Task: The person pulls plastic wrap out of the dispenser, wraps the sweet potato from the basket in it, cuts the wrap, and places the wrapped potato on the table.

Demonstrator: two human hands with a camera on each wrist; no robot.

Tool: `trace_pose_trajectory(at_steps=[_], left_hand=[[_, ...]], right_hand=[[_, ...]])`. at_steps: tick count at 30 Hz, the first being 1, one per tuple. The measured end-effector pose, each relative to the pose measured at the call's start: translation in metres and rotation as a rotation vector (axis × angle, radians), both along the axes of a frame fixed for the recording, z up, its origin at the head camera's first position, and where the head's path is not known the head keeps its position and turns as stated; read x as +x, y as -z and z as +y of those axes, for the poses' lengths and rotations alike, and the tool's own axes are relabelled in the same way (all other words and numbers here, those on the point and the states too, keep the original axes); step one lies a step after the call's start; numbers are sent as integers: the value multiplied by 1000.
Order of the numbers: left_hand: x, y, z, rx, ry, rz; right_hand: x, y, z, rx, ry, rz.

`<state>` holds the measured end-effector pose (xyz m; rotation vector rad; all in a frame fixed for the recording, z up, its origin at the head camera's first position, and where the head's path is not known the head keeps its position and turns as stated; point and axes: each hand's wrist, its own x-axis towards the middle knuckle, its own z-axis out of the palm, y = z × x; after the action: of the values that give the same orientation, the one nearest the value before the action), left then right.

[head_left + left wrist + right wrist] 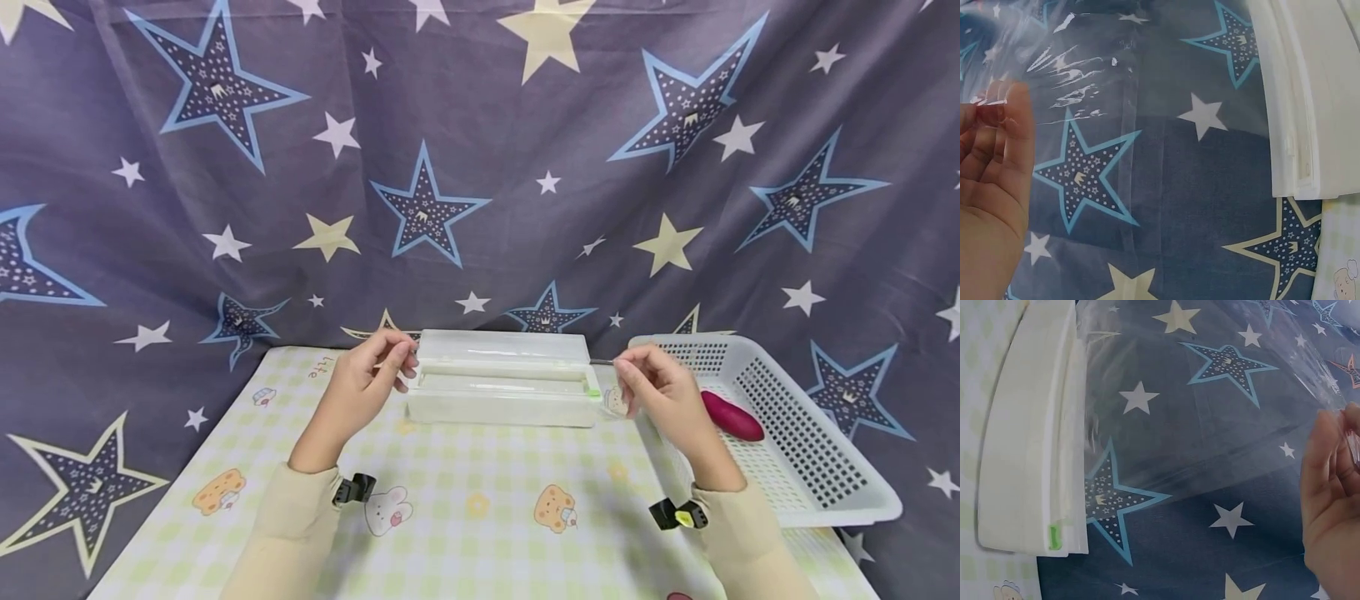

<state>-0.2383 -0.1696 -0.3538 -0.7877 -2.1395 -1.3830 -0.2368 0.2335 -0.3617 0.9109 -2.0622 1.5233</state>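
A long white cling film dispenser (498, 408) lies at the table's far edge, its flap (502, 346) raised. Clear cling film (1072, 69) stretches between the dispenser and both hands; in the right wrist view the film (1235, 444) reaches from the dispenser's edge. My left hand (367, 379) is left of the dispenser and pinches the film between thumb and fingertips. On the other side my right hand (663, 392) pinches the film's other corner. In the head view the film itself hardly shows. A small green piece (1054, 537) sits at the dispenser's right end.
A light grey perforated basket (795, 433) stands on the right, close to my right hand. A dark pink, elongated object (733, 417) lies in it. A checked cloth (450, 533) covers the table, and a star-patterned curtain (480, 125) hangs behind.
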Motion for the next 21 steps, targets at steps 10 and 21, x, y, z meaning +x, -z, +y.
trace_pose_trajectory(at_steps=[10,21], left_hand=[[-4,11,1,-27,1,-50],[-6,37,-1,-58,-3,-171]], right_hand=[[-1,14,-1,26,26,-87],[-2,31,3,36,46,-198]])
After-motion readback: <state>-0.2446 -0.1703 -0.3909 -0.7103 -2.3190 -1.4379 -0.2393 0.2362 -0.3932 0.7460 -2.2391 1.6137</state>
